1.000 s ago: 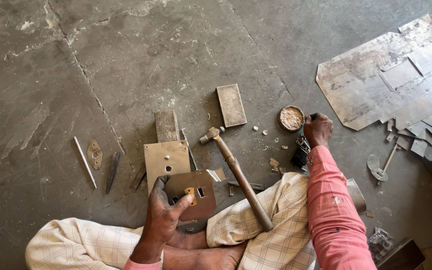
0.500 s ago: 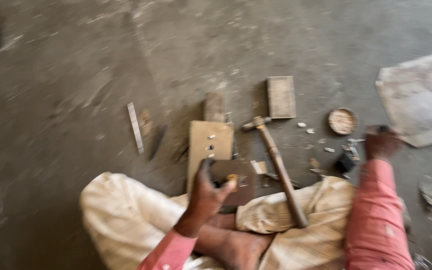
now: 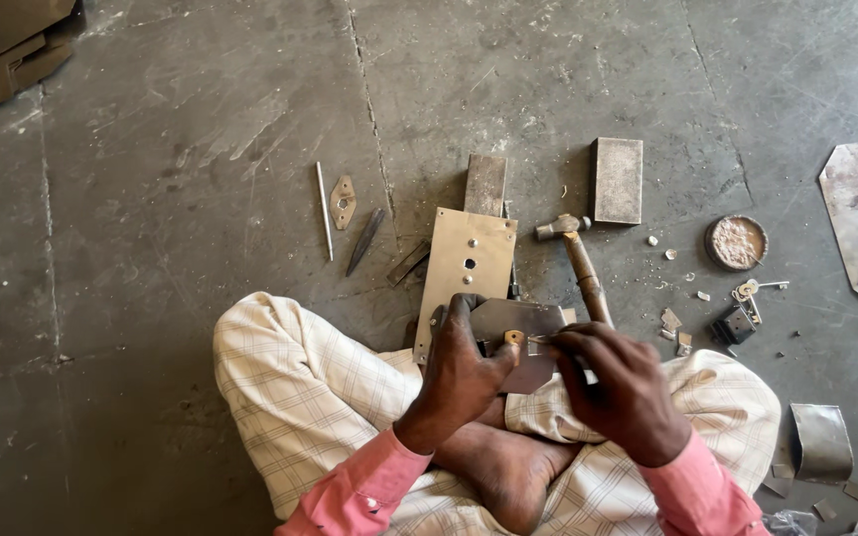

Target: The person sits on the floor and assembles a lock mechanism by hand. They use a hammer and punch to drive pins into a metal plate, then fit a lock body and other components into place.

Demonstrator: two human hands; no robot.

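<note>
Both hands are now meeting over the lap, where a second ago the right hand [image 3: 626,395] was stretched far out toward the small parts on the floor beside the round dish [image 3: 736,242]. It has come back in and is now lying just beside the left hand [image 3: 461,369], fingertips touching the dark metal plate [image 3: 523,328].

Seen from the head camera, the left hand is gripping that dark metal plate from its near edge, thumb laid across the face and pressing close to a small brass-coloured piece [image 3: 514,338] sitting on it. The right hand is pinching something thin and silvery at the plate's right side, next to the brass-coloured piece; what exactly it is pinching is too small to tell. The plate itself is resting over the crossed legs, its far edge overlapping the pale steel plate [image 3: 467,266] with holes that is lying on the floor [image 3: 201,199].

Judging from this, the fetching seems finished and the fitting of a small part onto the dark metal plate is under way.

Beyond the dark metal plate, the hammer [image 3: 578,260] is lying with its handle pointing back toward the right hand, untouched. Farther out from the plate are two grey blocks [image 3: 617,180], and to the left a thin rod [image 3: 324,210] and a flat oval piece [image 3: 343,201].
</note>
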